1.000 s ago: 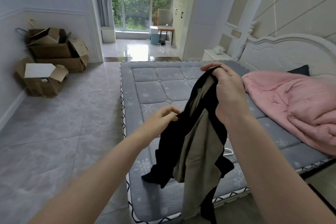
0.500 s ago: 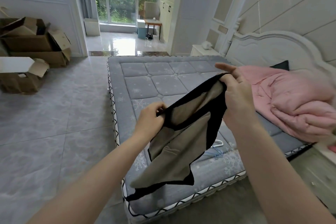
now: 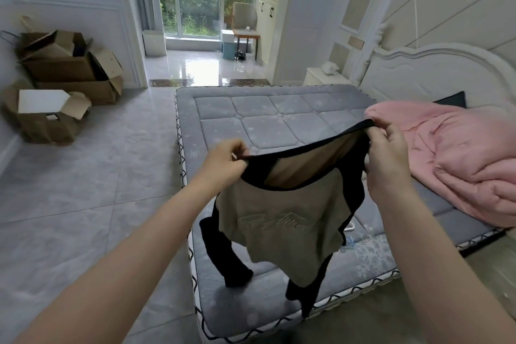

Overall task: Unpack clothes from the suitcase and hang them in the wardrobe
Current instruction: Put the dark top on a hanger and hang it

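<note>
Left hand (image 3: 226,160) and right hand (image 3: 386,148) pinching fingers on neckline of tan-and-black top (image 3: 282,220), holding it spread above bed (image 3: 268,126). Advice: keeping opening taut for sliding hanger in.

Home bedroom: quilted mattress (image 3: 265,120), white headboard (image 3: 435,75), pink duvet (image 3: 460,153).

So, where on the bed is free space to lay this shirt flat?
The grey mattress is bare from its far edge to the shirt, left of the pink quilt. The quilt crowds the right side; a hanger lies beneath the shirt.
</note>
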### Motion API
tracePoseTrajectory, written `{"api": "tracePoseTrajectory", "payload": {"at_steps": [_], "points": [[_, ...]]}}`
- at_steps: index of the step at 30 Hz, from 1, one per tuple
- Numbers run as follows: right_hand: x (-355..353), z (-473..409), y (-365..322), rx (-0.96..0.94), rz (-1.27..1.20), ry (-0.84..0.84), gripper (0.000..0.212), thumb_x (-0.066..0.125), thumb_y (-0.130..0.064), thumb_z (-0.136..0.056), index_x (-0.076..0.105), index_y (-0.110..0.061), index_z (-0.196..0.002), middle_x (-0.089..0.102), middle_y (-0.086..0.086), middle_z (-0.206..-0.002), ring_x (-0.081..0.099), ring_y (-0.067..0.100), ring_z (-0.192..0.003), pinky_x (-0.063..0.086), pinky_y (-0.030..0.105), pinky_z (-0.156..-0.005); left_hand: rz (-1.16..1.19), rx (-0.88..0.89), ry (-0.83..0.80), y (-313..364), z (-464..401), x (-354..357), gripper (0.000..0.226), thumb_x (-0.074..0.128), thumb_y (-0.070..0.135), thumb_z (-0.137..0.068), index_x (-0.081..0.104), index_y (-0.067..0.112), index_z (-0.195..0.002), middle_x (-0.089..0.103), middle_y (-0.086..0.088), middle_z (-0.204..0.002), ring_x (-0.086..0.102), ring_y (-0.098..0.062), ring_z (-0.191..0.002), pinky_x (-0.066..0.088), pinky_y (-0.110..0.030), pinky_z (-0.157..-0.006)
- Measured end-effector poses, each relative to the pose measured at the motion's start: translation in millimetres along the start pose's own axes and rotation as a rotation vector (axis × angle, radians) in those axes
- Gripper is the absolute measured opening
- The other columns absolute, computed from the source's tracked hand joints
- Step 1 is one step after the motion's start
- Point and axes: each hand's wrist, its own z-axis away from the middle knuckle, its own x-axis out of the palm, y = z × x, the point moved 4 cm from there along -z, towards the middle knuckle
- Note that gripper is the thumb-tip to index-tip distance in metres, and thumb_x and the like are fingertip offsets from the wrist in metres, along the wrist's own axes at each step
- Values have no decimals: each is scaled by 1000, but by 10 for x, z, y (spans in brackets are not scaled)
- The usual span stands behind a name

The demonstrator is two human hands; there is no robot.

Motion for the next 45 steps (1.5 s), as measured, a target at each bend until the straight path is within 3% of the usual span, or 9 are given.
{"api": "tracePoseTrajectory", "payload": {"at_steps": [5, 8, 12, 15, 19, 27, 33, 41, 45], "points": [[-46, -340, 176, 51, -1, -17, 15, 52, -19, -88, 62, -30, -84, 60, -6, -84, 55, 9, -75, 44, 32, -71, -107, -116, -507, -2, -94, 506, 22, 65, 15, -81, 61, 25, -100, 57, 1, -76, 51, -14, -66, 42, -26, -65], [-92, -617, 349, 58, 5, -66, 15, 52, -18, -86, 64, -28, -86, 61, -7, -81, 56, 10, -74, 43, 32, -69, -159, -101, -562, -14, -228, 906, 21, 71, 31, -84, 64, 30, -104, 58, 6, -69, 52, -11, -63, 41, -26, -64], [-254, -1111, 656, 83, 44, -142, 18, 52, -13, -88, 65, -26, -89, 62, -7, -79, 56, 10, -73, 42, 29, -65, -68, -210, -494, -66, -522, 1521, 19, 67, 27, -91, 71, 17, -107, 60, 18, -60, 54, 5, -53, 39, -11, -52], [-489, -1518, 978, 108, 119, -222, 19, 56, -8, -91, 64, -25, -86, 63, -2, -78, 56, 11, -69, 41, 25, -59, -37, -357, -289, -237, -774, 1870, 22, 58, 21, -95, 68, 2, -94, 60, -7, -67, 55, -17, -59, 48, -34, -61], [-864, -2080, 1625, 169, 410, -416, 26, 58, 1, -84, 67, -23, -79, 70, 8, -86, 63, 21, -77, 49, 32, -67, -15, -520, 17, -924, -1027, 2141, 23, 43, 23, -73, 66, 27, -74, 65, -12, -75, 63, -31, -76, 56, -56, -75], [-1170, -2060, 3136, 300, 948, -916, 33, 56, 6, -70, 64, -26, -76, 64, -4, -84, 63, 18, -83, 48, 26, -73, 381, -891, 454, -695, -737, 2613, 14, 45, 3, -97, 55, 6, -105, 59, -14, -98, 57, -27, -86, 51, -43, -81], [-1253, -1800, 3838, 725, 711, -998, 27, 77, -45, -68, 75, -31, -91, 74, -10, -97, 65, 9, -98, 53, 30, -87, 352, -980, 474, -940, -716, 2887, 15, 58, 27, -97, 60, 13, -102, 60, -3, -85, 55, -21, -77, 42, -31, -63], [-1310, -2235, 4696, 772, 884, -859, 15, 60, -9, -90, 68, -20, -94, 68, 4, -94, 58, 10, -75, 41, 16, -58, 420, -1235, 432, -1619, -750, 3579, 17, 48, 32, -100, 54, 16, -98, 61, -12, -92, 57, -28, -80, 42, -33, -65], [-1409, -2433, 5173, 735, 1108, -892, 33, 58, -10, -89, 67, -11, -121, 69, 6, -121, 63, 22, -112, 46, 28, -95, 402, -1279, 447, -1821, -636, 3848, 24, 50, 37, -100, 56, 14, -99, 65, -8, -92, 61, -23, -84, 48, -34, -71]]}}
